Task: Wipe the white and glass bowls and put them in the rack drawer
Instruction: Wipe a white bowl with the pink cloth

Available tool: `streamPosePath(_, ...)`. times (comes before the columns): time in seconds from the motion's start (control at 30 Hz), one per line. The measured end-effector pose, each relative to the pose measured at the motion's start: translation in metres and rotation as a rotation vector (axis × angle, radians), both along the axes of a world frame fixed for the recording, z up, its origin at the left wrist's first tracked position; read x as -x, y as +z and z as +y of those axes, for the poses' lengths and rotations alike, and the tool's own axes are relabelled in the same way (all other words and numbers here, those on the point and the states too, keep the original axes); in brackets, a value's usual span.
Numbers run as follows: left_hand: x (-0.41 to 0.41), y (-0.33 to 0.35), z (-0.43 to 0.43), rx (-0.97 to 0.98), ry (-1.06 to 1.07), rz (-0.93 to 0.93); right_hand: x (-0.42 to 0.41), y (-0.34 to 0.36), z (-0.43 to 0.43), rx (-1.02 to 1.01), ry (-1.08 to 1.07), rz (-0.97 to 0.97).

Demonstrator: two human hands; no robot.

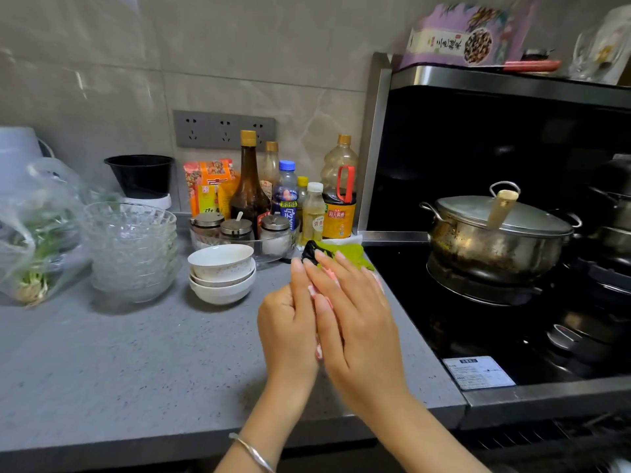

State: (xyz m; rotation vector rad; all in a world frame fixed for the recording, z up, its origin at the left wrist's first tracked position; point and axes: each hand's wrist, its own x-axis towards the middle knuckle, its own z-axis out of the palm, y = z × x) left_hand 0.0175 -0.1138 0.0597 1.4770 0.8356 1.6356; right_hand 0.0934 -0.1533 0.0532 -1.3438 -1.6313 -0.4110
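Note:
Three white bowls [222,279] sit stacked on the grey counter [119,363]. To their left stands a stack of several glass bowls [133,250]. In front of the white bowls, my left hand [286,326] grips a pink-and-white cloth [313,291], with its fingers curled round it. My right hand [358,322] lies flat against the cloth with straight fingers, covering most of it. Neither hand touches a bowl. No rack drawer is in view.
Sauce bottles [249,186] and lidded spice jars [235,228] line the wall behind the bowls. A green cloth [345,251] with a black item lies beside them. A bag of greens [30,240] is at the left. At the right, a steel pot [495,237] stands on the black stove.

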Motion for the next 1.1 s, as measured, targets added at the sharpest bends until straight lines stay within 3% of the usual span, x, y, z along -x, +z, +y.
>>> streamPosePath(0.07, -0.002, -0.001, -0.001, 0.017, 0.013, -0.021, -0.005, 0.001, 0.003, 0.038, 0.075, 0.081)
streamPosePath(0.17, 0.002, 0.000, -0.002, 0.098, 0.021, -0.113, -0.017, 0.008, 0.003, 0.213, 0.373, 0.654)
streamPosePath(0.2, 0.004, 0.001, -0.002, 0.113, 0.011, -0.125, -0.018, 0.009, 0.002, 0.231, 0.399, 0.745)
streamPosePath(0.27, 0.006, 0.004, -0.002, 0.112, -0.025, -0.132, -0.013, 0.010, -0.004, 0.191, 0.346, 0.642)
streamPosePath(0.37, 0.003, 0.006, -0.003, 0.049, -0.017, -0.061, -0.003, 0.009, -0.005, 0.075, 0.075, 0.142)
streamPosePath(0.43, 0.002, 0.007, -0.005, 0.012, -0.032, -0.015, -0.004, 0.007, 0.000, 0.017, -0.002, -0.002)
streamPosePath(0.53, 0.006, 0.008, -0.004, -0.014, -0.102, 0.027, -0.013, 0.010, 0.002, 0.102, 0.129, 0.190)
streamPosePath(0.67, 0.015, 0.012, -0.002, 0.080, -0.232, -0.077, -0.024, 0.022, -0.002, 0.354, 0.367, 0.846)
streamPosePath(0.73, 0.020, 0.015, 0.000, 0.160, -0.304, -0.163, -0.028, 0.023, -0.006, 0.425, 0.362, 1.011)
streamPosePath(0.83, 0.027, 0.019, 0.004, 0.192, -0.371, -0.153, -0.029, 0.022, -0.011, 0.399, 0.331, 1.019)
streamPosePath(0.97, 0.035, 0.024, 0.004, 0.118, -0.366, 0.041, -0.030, 0.027, -0.010, 0.319, 0.346, 0.966)
streamPosePath(1.1, 0.042, 0.029, 0.010, -0.028, -0.300, 0.317, -0.032, 0.031, -0.008, 0.300, 0.355, 0.675)
